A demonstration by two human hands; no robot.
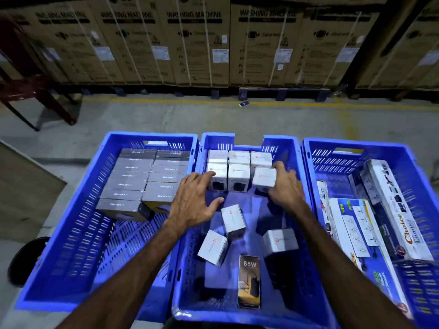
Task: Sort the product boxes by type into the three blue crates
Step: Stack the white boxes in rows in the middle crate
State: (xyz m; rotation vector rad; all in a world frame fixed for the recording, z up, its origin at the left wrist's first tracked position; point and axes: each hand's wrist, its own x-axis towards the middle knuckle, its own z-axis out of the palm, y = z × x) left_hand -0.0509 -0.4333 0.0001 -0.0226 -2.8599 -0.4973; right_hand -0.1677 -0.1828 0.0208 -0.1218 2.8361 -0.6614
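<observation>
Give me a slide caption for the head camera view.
Right hand sets a white box into the middle crate; left hand hovers open.

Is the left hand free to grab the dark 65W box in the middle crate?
Probably yes. The left hand is open and holds nothing, and the 65W box lies alone on the middle crate floor near the person, with nothing on top.

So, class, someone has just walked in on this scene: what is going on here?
A person is sorting boxed products into three blue crates on a warehouse floor. The right hand grips a small white box at the end of the rows in the middle crate; the left hand reaches over that crate, fingers spread. Three white boxes and a dark 65W box lie loose there. Grey boxes fill the left crate; long boxes sit in the right crate.
</observation>
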